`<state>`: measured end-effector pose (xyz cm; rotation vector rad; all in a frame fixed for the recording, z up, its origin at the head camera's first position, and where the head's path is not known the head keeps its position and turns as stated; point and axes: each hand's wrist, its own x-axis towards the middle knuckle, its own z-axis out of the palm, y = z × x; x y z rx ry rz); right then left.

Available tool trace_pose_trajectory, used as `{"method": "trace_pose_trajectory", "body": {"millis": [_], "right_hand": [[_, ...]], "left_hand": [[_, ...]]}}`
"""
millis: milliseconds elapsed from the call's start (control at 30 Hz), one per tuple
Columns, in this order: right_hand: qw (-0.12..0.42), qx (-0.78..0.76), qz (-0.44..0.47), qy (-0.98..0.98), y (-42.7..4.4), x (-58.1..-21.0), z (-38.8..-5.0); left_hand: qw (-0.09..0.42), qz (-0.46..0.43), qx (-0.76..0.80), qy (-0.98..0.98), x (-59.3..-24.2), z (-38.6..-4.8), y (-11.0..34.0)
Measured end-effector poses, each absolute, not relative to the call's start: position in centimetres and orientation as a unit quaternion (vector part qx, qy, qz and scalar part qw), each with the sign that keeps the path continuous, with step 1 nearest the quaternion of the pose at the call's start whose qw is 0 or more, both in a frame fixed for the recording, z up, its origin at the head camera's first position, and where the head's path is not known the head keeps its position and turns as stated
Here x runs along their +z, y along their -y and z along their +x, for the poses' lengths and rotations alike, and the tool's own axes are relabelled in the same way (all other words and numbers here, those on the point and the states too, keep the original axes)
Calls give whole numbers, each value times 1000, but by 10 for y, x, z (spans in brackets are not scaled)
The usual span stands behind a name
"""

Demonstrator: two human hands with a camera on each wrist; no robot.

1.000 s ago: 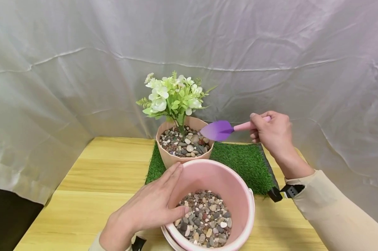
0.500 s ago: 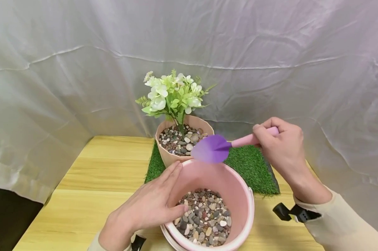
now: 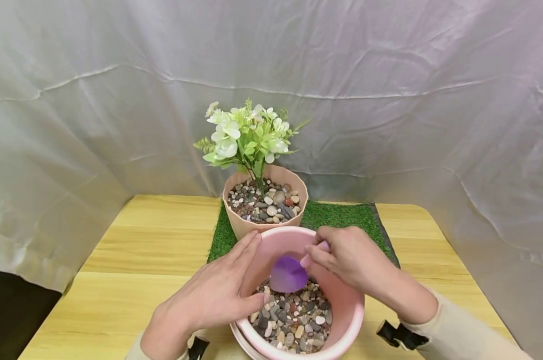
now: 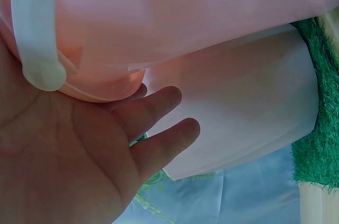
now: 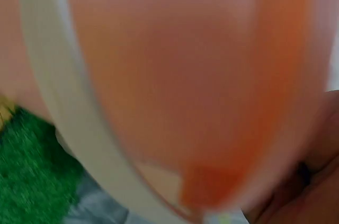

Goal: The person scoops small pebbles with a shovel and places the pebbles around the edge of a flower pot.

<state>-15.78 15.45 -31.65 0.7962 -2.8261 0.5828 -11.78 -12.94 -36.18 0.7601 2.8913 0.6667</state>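
Note:
My right hand [image 3: 354, 257] grips the pink handle of a small trowel [image 3: 289, 275] with a purple blade. In the head view the blade is down inside the pink bucket [image 3: 358, 325], at the pebbles [image 3: 298, 320]; its tip is hard to make out. My left hand [image 3: 208, 292] rests on the bucket's left rim, thumb over the inside and straight fingers along the outside. Those fingers [image 4: 164, 144] look extended in the left wrist view, beside the bucket wall. The right wrist view is blurred, mostly filled by the bucket [image 5: 175, 75], with the trowel hidden.
Behind the bucket stands a peach flowerpot [image 3: 248, 227] with pebbles and a white-flowered plant [image 3: 253, 135]. It sits on a green turf mat [image 3: 343, 217] on the wooden table [image 3: 154, 240]. Grey cloth [image 3: 271, 50] hangs around the back and sides.
My right hand has brought the trowel from beside the flowerpot, over the bucket rim and down into the bucket. The left hand has stayed on the rim.

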Motion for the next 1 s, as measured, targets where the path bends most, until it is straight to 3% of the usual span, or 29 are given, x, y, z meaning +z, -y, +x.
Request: {"method": "trace_pose_trajectory", "body": {"millis": [133,733,1000], "right_hand": [[68,199,288,934,-148,-331,-157],[-89,323,310,890,-154,-330,-156],[-74,313,307,896,-154,-330,-151]], "left_hand": [[37,248,218,-943,-362,-118,129],[38,256,218,-941,-362,-119,130],[45,252,224,-940,-362,-119,129]]}}
